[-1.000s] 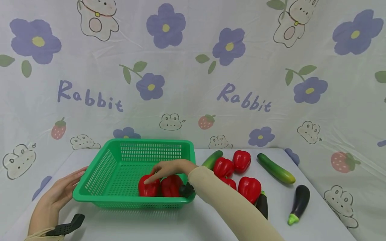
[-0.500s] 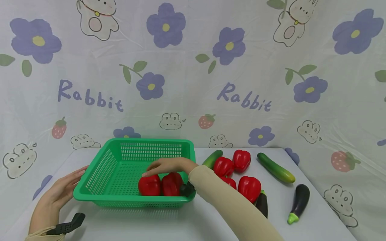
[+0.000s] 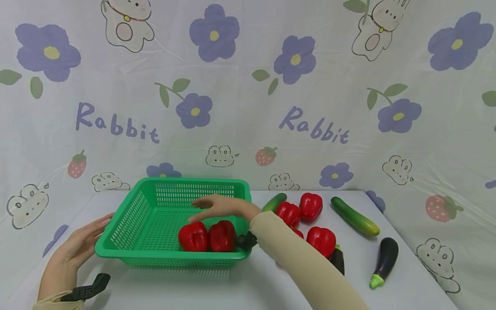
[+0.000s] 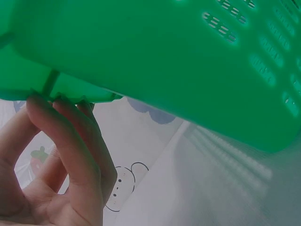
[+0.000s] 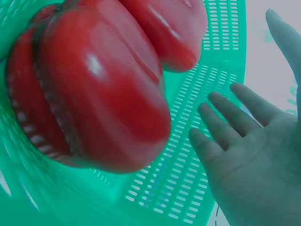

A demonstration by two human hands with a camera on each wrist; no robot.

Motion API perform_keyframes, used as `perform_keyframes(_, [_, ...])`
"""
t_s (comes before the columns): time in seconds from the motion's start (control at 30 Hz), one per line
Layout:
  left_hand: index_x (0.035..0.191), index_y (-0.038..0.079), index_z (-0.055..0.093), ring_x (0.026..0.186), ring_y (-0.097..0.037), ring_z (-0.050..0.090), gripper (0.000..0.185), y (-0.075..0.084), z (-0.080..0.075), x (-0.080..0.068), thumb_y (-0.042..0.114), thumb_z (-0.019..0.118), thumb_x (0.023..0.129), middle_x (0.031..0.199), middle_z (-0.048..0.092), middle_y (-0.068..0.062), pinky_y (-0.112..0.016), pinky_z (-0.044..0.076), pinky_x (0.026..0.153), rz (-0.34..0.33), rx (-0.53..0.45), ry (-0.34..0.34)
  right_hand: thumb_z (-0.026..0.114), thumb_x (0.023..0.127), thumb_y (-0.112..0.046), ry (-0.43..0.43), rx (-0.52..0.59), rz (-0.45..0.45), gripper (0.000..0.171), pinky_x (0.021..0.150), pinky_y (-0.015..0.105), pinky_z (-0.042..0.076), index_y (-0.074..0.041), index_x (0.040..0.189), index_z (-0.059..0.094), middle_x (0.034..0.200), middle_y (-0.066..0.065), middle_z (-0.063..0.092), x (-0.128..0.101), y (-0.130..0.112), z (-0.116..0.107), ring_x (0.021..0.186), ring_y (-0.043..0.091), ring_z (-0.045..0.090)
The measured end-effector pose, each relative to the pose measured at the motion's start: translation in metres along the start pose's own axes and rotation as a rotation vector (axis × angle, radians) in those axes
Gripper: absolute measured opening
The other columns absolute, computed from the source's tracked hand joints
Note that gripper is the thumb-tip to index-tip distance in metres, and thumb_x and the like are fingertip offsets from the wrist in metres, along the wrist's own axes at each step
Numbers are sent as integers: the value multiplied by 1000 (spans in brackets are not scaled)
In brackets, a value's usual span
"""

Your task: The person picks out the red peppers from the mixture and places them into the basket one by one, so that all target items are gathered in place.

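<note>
White tabletop (image 3: pixel 240 288) at frame bottom: left hand (image 3: pixel 79 245) flat, steadying the green slotted plastic basket (image 3: pixel 116 252), while the right hand (image 3: pixel 217 206) hovers released over two glossy red bell peppers (image 3: pixel 207 237).

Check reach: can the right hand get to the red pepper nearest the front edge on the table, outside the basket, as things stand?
Probably yes. The right hand hovers open and empty above the green basket, and that red pepper lies uncovered on the table just right of the forearm. Neighbouring peppers and an eggplant crowd its sides, but its top is free.

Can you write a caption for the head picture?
Open right hand above two peppers in a green basket; left hand touches its rim.
</note>
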State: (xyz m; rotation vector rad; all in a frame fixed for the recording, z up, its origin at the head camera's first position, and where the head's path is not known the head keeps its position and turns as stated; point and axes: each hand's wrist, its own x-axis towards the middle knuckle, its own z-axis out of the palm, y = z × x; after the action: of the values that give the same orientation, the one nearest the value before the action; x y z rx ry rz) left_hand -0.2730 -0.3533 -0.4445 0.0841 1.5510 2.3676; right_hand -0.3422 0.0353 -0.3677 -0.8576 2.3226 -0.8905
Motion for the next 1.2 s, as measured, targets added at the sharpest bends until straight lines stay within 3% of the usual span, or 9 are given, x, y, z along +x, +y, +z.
perform_keyframes(0.37, [110,24,65,99,-7,62,32,2,2,0,13,38,98,109,65,11,-25,52,82,9,10,-11,68,76,-47,111,33,-61,63,102,37,38,-34,132,42,137,-10,44,-12,3,-15,129,12,38])
perform_keyframes(0.5, [111,24,64,100,-7,61,33,3,2,0,12,36,98,110,65,11,-25,52,82,17,18,-30,68,77,-46,160,40,-82,65,102,38,38,-30,134,41,140,-6,42,-16,8,-22,130,15,38])
perform_keyframes(0.77, [111,25,64,99,-7,62,31,4,3,0,13,39,98,109,65,12,-26,52,82,4,36,5,66,78,-44,233,37,-88,68,103,46,36,-21,137,40,141,0,42,-25,19,-35,131,20,37])
perform_keyframes(0.83, [112,27,64,98,-5,61,30,4,3,-1,15,39,98,109,64,15,-26,52,80,-1,79,10,66,79,-43,240,53,-96,69,104,48,34,-20,138,39,142,1,41,-26,23,-38,132,21,36])
perform_keyframes(1.07, [112,24,64,100,-7,61,33,2,2,-2,13,37,98,110,64,12,-25,52,83,4,16,-24,67,76,-46,290,82,-82,72,104,49,34,-23,137,38,142,0,41,-32,38,-45,133,23,35])
perform_keyframes(1.2, [109,25,66,98,-7,62,31,2,3,-2,14,39,98,108,65,12,-26,52,82,-7,16,9,67,76,-47,316,97,-70,70,104,48,34,-28,137,38,142,-3,41,-38,44,-48,134,19,34])
